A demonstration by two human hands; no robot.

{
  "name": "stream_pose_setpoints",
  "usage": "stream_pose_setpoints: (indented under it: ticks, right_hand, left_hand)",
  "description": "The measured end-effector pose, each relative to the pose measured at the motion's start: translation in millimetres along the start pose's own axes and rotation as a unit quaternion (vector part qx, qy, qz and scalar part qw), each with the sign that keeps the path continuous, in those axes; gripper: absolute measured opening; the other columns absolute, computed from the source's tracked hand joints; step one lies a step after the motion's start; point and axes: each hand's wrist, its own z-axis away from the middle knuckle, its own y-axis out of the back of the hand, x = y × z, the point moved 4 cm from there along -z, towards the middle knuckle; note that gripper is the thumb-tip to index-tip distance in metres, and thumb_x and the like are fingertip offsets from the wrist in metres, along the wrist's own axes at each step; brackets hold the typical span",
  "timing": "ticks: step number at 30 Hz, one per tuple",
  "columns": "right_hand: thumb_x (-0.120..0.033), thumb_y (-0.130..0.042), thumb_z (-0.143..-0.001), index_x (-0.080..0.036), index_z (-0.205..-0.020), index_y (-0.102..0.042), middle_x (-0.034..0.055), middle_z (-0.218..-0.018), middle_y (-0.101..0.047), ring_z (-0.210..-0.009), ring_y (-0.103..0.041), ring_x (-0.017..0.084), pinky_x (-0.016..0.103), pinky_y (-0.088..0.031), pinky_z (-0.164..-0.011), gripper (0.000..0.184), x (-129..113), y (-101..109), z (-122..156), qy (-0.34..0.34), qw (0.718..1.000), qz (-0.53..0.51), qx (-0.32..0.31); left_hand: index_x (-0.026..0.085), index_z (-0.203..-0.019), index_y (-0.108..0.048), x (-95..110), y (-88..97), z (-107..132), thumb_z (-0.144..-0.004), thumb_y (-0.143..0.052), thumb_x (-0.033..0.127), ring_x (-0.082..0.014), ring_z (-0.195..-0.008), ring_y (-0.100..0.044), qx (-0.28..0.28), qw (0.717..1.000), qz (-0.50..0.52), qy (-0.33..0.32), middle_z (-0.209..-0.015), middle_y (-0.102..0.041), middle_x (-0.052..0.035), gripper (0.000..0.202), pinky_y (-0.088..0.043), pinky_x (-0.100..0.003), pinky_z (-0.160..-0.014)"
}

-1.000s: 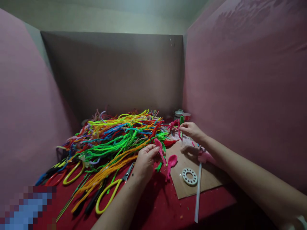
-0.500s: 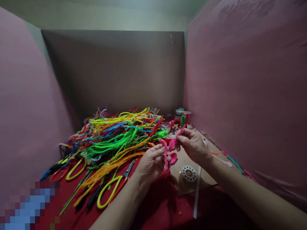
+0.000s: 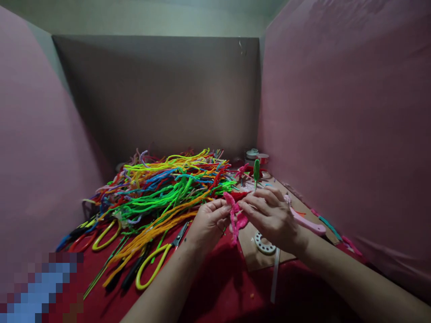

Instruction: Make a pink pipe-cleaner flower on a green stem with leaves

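Our right hand [image 3: 269, 215] has come back from beyond the cardboard [image 3: 251, 258] to meet our left hand [image 3: 208, 222]. Both now pinch the 2 pink pipe-cleaner pieces [image 3: 235, 216] held between them, bringing the pieces together, right of the colourful pile [image 3: 161, 188].

A tabletop covered in red cloth [image 3: 218, 287] carries a broad heap of fuzzy pipe cleaners in green, yellow, orange, blue and red [image 3: 161, 184] across its left and middle, with yellow-handled scissors [image 3: 158, 262] lying at the heap's near edge and a second yellow loop handle [image 3: 104, 233] further left. On the right lies a flat brown cardboard sheet [image 3: 251, 253], which bears a white plastic ring pierced with holes [image 3: 264, 244] and a long pink flat tool [image 3: 308, 224]. A thin white stick [image 3: 274, 278] runs off its near edge onto the cloth, and small round jars [image 3: 256, 156] stand in the far corner.
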Motion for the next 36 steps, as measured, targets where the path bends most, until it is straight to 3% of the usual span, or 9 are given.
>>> stream_pose_setpoints:
  ticks: [5,17,21,23,26,28,29,31,36]
  right_hand:
    - [-0.013,-0.049,-0.086,-0.010,-0.095,-0.063,0.0093,-0.082,-0.067,-0.078,-0.053,0.021,0.036,-0.042,-0.070,0.016,-6,-13,2,0.017,0.999,0.043,0.004]
    - [-0.014,-0.043,-0.088,-0.012,-0.087,-0.062,0.0097,-0.074,-0.060,-0.075,-0.053,0.020,0.032,-0.044,-0.066,0.019,4,-41,0,0.008,1.000,0.003,-0.011]
    - [-0.014,-0.047,-0.085,-0.015,-0.078,-0.062,0.0089,-0.074,-0.062,-0.075,-0.055,0.019,0.033,-0.044,-0.070,0.017,22,-38,-9,-0.114,0.991,-0.063,0.032]
    - [-0.019,-0.049,-0.084,-0.015,-0.074,-0.062,0.0073,-0.071,-0.062,-0.070,-0.055,0.018,0.032,-0.044,-0.067,0.016,34,-35,-13,-0.242,0.954,-0.168,0.060]
    - [-0.030,-0.055,-0.081,-0.015,-0.070,-0.061,0.0013,-0.060,-0.056,-0.052,-0.048,0.011,0.025,-0.038,-0.049,0.020,40,-43,-15,-0.407,0.819,-0.405,0.019]
    - [-0.034,-0.060,-0.076,-0.014,-0.069,-0.060,-0.0020,-0.055,-0.051,-0.045,-0.040,0.007,0.022,-0.031,-0.043,0.021,35,-48,-15,-0.449,0.732,-0.512,-0.003]
    - [-0.033,-0.062,-0.074,-0.013,-0.068,-0.060,-0.0031,-0.053,-0.049,-0.044,-0.038,0.006,0.021,-0.029,-0.041,0.021,32,-49,-16,-0.461,0.706,-0.538,-0.010]
    - [-0.031,-0.063,-0.071,-0.013,-0.067,-0.061,-0.0042,-0.052,-0.047,-0.044,-0.035,0.005,0.021,-0.025,-0.040,0.019,27,-50,-15,-0.478,0.684,-0.551,-0.025]
    - [-0.029,-0.062,-0.069,-0.014,-0.065,-0.062,-0.0042,-0.052,-0.046,-0.044,-0.034,0.006,0.020,-0.025,-0.040,0.016,21,-53,-13,-0.491,0.688,-0.532,-0.052]
  left_hand:
    - [0.008,-0.070,-0.064,-3,-2.6,1,-0.064,-0.072,0.013,-0.0060,-0.053,-0.055,-0.009,1.000,0.002,-0.014,-0.061,-0.060,-0.0005,0.011,-0.044,-0.016,-0.053]
    - [0.010,-0.071,-0.061,-5,-2.8,2,-0.062,-0.073,0.016,-0.0084,-0.053,-0.056,0.023,0.999,0.018,-0.033,-0.061,-0.058,0.0006,0.016,-0.045,-0.018,-0.049]
    - [0.012,-0.075,-0.061,7,1.9,4,-0.065,-0.072,0.021,-0.0105,-0.058,-0.060,0.048,0.997,-0.046,-0.038,-0.067,-0.060,0.0003,0.017,-0.045,-0.019,-0.052]
    - [0.013,-0.075,-0.060,13,4.7,5,-0.069,-0.068,0.026,-0.0102,-0.055,-0.058,0.059,0.991,-0.106,-0.061,-0.065,-0.059,0.0008,0.017,-0.044,-0.021,-0.051]
    - [0.014,-0.067,-0.056,20,8.5,5,-0.074,-0.061,0.030,-0.0079,-0.044,-0.047,0.096,0.964,-0.222,-0.109,-0.052,-0.053,0.0032,0.018,-0.039,-0.020,-0.045]
    - [0.015,-0.063,-0.053,22,10.1,6,-0.074,-0.058,0.028,-0.0076,-0.042,-0.043,0.128,0.940,-0.289,-0.127,-0.047,-0.049,0.0041,0.018,-0.035,-0.020,-0.042]
    - [0.015,-0.061,-0.052,22,10.3,7,-0.074,-0.057,0.027,-0.0074,-0.041,-0.042,0.142,0.928,-0.317,-0.134,-0.046,-0.049,0.0044,0.018,-0.033,-0.019,-0.042]
    - [0.016,-0.058,-0.050,23,9.4,8,-0.073,-0.055,0.025,-0.0071,-0.041,-0.040,0.157,0.907,-0.363,-0.143,-0.045,-0.047,0.0052,0.017,-0.031,-0.019,-0.042]
    - [0.018,-0.056,-0.047,23,5.9,11,-0.071,-0.050,0.022,-0.0072,-0.041,-0.037,0.164,0.887,-0.410,-0.138,-0.044,-0.043,0.0064,0.016,-0.030,-0.020,-0.043]
